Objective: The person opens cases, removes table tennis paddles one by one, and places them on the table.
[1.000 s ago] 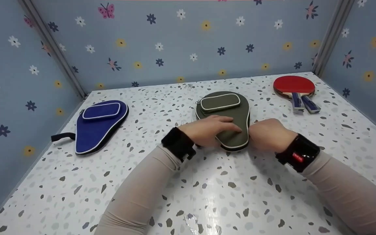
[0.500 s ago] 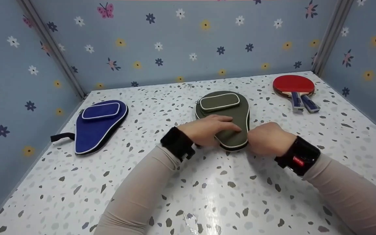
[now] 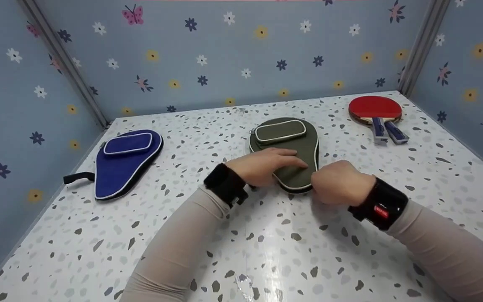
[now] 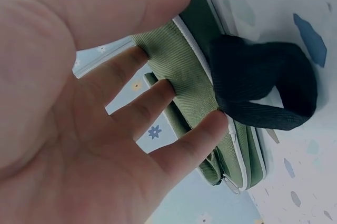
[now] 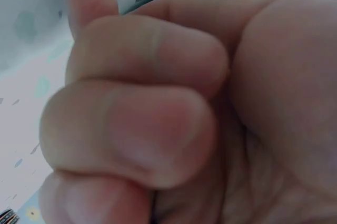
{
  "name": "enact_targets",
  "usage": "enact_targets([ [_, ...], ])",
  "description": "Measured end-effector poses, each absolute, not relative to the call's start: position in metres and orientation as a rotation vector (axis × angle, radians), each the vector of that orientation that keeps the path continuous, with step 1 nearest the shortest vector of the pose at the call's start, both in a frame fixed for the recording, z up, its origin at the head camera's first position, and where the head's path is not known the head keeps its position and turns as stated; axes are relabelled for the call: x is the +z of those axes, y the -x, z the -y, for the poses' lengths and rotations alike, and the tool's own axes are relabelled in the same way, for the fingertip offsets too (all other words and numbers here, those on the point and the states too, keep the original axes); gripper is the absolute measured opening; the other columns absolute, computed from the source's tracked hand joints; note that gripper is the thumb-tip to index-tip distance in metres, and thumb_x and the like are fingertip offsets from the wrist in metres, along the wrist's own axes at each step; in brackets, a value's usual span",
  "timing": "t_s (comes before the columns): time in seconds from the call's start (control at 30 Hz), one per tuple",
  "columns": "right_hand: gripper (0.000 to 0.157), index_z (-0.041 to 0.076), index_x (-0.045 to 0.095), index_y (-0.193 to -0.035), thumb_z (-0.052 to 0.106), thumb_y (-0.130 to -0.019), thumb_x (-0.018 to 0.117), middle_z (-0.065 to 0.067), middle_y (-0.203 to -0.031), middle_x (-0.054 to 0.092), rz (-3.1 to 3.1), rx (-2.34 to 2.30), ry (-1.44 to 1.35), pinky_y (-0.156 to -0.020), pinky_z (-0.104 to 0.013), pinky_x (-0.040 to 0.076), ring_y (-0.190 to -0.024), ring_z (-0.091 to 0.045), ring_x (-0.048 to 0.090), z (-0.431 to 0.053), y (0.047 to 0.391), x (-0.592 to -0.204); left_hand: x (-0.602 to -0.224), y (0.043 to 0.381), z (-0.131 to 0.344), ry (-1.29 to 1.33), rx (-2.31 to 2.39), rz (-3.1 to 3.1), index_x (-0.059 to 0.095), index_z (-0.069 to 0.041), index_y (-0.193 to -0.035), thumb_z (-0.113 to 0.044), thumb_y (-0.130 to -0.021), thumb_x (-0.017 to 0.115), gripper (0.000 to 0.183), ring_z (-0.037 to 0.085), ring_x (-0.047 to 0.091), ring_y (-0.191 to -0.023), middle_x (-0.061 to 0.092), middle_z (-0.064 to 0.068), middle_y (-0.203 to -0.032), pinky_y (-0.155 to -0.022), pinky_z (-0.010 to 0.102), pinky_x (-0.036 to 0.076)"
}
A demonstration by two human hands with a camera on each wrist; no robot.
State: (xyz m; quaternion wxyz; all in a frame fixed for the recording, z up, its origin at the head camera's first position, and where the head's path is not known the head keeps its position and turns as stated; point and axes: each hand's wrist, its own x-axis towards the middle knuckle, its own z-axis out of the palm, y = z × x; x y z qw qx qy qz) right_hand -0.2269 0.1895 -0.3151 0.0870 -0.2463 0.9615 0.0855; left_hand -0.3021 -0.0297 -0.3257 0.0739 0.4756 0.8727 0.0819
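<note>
An olive-green table tennis bat case [image 3: 298,144] with white piping lies flat on the table, narrow end towards me. My left hand [image 3: 262,165] rests on its lower left with the fingers extended, pressing the fabric. In the left wrist view, those fingertips touch the case [image 4: 184,71] beside its black strap loop [image 4: 263,82]. At the lower right edge, my right hand [image 3: 338,182] is curled and pinches at the zipper line. The zipper pull is hidden behind its fingers. The right wrist view shows these fingers [image 5: 152,124] folded tightly towards the palm.
A blue bat case [image 3: 128,161] with a black strap lies at the left. Two table tennis bats, the upper with a red face [image 3: 375,107], lie stacked at the back right, handles towards me. Flowered panels [image 3: 220,50] wall the speckled table [image 3: 224,251] at back and sides.
My right hand has slid towards me along the olive case's right edge, to near its narrow end. The left hand stays on the case.
</note>
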Motion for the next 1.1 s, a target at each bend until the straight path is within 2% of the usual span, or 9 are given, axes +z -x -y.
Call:
enact_targets([
  [0.17,0.032,0.013,0.062,-0.069,0.017,-0.1,0.067,-0.003,-0.067,0.059,-2.886,0.239,0.799,-0.062,-0.047,0.057,-0.061,-0.023,0.06,-0.178,0.22,-0.32,-0.326,0.303,0.029,-1.427,0.255,-2.624,0.056,-0.033,-0.163,0.012,-0.093,0.071,0.084,0.026,0.031,-0.164,0.036,0.007,-0.177,-0.132,0.041,0.023],
  [0.4,0.032,0.012,0.061,-0.067,0.017,-0.096,0.072,-0.003,-0.064,0.058,-3.023,0.178,0.904,-0.056,-0.049,0.055,-0.057,-0.026,0.061,-0.164,0.21,-0.334,-0.325,0.303,0.029,-1.433,0.264,-2.613,0.055,-0.032,-0.164,0.005,-0.094,0.078,0.083,0.026,0.03,-0.165,0.036,0.006,-0.178,-0.133,0.042,0.022],
  [0.6,0.034,0.011,0.059,-0.066,0.016,-0.096,0.074,-0.003,-0.062,0.057,-3.158,0.188,0.997,-0.051,-0.049,0.054,-0.054,-0.028,0.059,-0.153,0.205,-0.347,-0.326,0.305,0.031,-1.427,0.256,-2.614,0.053,-0.032,-0.165,0.009,-0.094,0.073,0.084,0.024,0.031,-0.164,0.037,0.004,-0.177,-0.133,0.04,0.021],
  [0.73,0.034,0.013,0.058,-0.064,0.014,-0.093,0.076,-0.003,-0.06,0.055,-3.213,0.236,0.999,-0.049,-0.048,0.054,-0.054,-0.028,0.059,-0.143,0.203,-0.352,-0.325,0.307,0.033,-1.424,0.25,-2.62,0.051,-0.028,-0.167,0.01,-0.094,0.072,0.085,0.024,0.033,-0.164,0.038,0.004,-0.177,-0.132,0.038,0.021],
  [0.97,0.035,0.013,0.056,-0.06,0.009,-0.087,0.078,-0.002,-0.057,0.055,-3.338,0.281,1.073,-0.047,-0.045,0.052,-0.052,-0.027,0.06,-0.13,0.204,-0.358,-0.326,0.31,0.034,-1.437,0.239,-2.62,0.045,-0.019,-0.17,0.0,-0.097,0.079,0.083,0.025,0.035,-0.162,0.039,0.007,-0.176,-0.131,0.036,0.024],
  [1.1,0.036,0.013,0.055,-0.062,0.01,-0.09,0.077,-0.002,-0.058,0.055,-3.311,0.243,1.027,-0.049,-0.045,0.053,-0.054,-0.027,0.06,-0.13,0.207,-0.356,-0.326,0.311,0.031,-1.439,0.239,-2.615,0.044,-0.016,-0.17,-0.001,-0.098,0.079,0.082,0.024,0.036,-0.162,0.039,0.007,-0.176,-0.131,0.035,0.024],
])
